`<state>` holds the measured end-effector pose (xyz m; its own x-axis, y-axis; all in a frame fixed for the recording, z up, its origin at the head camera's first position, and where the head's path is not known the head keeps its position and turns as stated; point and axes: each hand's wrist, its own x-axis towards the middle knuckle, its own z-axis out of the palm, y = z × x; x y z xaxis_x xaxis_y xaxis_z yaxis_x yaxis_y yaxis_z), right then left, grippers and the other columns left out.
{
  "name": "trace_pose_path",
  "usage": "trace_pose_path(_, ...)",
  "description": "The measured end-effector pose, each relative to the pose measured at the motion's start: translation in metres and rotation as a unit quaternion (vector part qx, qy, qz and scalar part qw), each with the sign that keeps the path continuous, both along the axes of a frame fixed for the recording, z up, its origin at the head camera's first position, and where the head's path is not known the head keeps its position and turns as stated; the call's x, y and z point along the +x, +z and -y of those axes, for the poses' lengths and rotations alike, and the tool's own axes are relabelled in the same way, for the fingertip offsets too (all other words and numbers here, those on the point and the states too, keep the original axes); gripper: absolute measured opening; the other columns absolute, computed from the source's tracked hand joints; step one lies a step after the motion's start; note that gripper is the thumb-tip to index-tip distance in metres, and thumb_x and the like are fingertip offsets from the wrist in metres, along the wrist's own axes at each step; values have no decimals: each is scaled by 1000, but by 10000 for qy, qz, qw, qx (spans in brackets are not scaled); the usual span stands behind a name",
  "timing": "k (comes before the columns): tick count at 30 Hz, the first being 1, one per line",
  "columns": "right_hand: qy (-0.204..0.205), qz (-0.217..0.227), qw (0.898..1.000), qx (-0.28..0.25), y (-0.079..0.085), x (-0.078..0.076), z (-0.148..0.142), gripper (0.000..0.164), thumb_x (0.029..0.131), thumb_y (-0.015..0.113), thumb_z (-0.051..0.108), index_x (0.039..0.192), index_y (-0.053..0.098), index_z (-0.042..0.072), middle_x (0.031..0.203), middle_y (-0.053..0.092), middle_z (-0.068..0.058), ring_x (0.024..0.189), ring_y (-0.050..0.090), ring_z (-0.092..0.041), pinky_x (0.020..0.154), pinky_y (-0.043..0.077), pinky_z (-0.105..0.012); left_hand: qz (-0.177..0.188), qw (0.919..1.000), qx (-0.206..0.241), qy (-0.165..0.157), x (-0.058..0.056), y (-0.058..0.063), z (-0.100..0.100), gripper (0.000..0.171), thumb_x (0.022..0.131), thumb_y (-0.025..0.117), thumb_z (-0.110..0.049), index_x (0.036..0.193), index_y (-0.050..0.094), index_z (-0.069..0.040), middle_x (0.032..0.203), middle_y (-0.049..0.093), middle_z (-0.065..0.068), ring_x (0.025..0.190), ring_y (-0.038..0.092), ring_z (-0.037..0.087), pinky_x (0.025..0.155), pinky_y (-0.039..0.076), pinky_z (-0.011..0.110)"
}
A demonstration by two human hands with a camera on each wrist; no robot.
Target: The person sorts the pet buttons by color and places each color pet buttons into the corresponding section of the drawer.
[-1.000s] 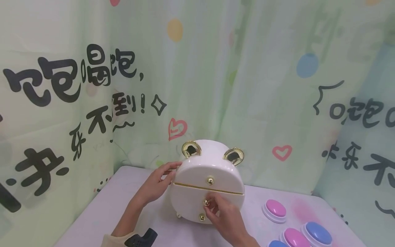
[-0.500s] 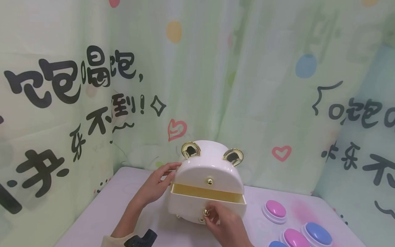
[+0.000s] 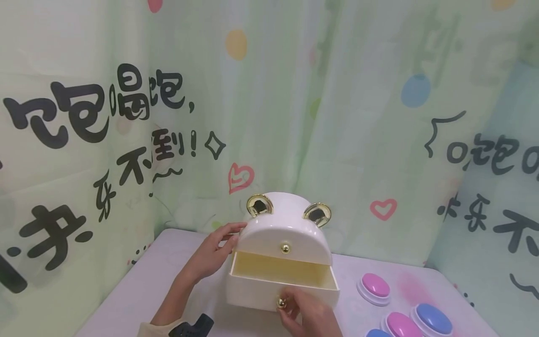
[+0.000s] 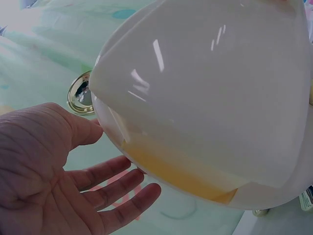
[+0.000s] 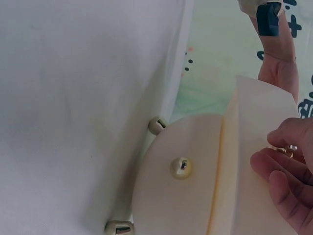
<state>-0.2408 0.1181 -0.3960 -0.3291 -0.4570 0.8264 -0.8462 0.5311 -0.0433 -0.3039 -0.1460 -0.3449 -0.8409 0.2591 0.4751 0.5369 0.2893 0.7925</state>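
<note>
A rounded white storage box [image 3: 282, 238] with gold-rimmed ears stands on the table. Its middle drawer [image 3: 248, 294] is pulled out, and the part of the yellowish inside that shows holds nothing. My right hand [image 3: 309, 309] pinches the gold knob [image 3: 281, 303] on that drawer's front between thumb and fingers. Fingertips of my left hand [image 3: 216, 250] touch the box's left side; its fingers are spread and loosely bent in the left wrist view. In the right wrist view, the lower drawer [image 5: 171, 205] sits closed with its own gold knob [image 5: 181, 168].
Several pink and blue push buttons on white bases stand at the right of the table, among them a pink button [image 3: 376, 284] and a blue button [image 3: 433, 318]. A printed curtain [image 3: 269, 117] hangs behind the table [image 3: 177, 248].
The middle drawer has slid out toward me from closed, with my right hand drawing its knob nearer and lower. My left hand stays at the box's side.
</note>
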Motion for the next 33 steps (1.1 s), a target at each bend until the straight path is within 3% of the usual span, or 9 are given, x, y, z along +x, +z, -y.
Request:
trace_pose_path(6,194,-28,9998,68,0,5,-1,38,63,78,3,93,60,15,74,64,12,62,56,6,57,43,-4,15,10000,-37,9,0,1,0,35,101,48,-16,135,52,-17,133,55,5,120,53,25,89,52,38)
trace_pose_path(14,-296,159,9994,-19,0,18,2,40,60,82,5,90,59,19,71,60,18,63,53,9,57,41,-4,-29,10000,-49,-1,-1,0,0,35,101,48,-14,135,52,-16,133,55,5,120,53,25,87,51,33)
trace_pose_path(21,-601,209,9980,-56,0,25,4,42,59,83,7,88,58,23,70,58,21,62,51,12,56,38,-3,-5,9999,-94,62,0,0,0,35,101,48,-15,136,52,-17,134,54,5,120,52,24,90,50,38)
trace_pose_path(30,-530,268,9982,-56,-2,28,3,44,59,82,5,91,58,22,70,58,22,62,51,13,54,36,-2,-12,10000,-62,40,0,-1,0,35,101,48,-15,136,52,-18,135,54,5,121,52,25,88,50,36)
trace_pose_path(33,-425,473,9979,-112,-1,29,2,44,60,82,5,93,59,23,71,58,22,62,50,14,52,35,-1,-27,10000,-65,22,-1,-1,0,35,101,48,-16,136,52,-18,134,54,5,120,53,24,88,51,36)
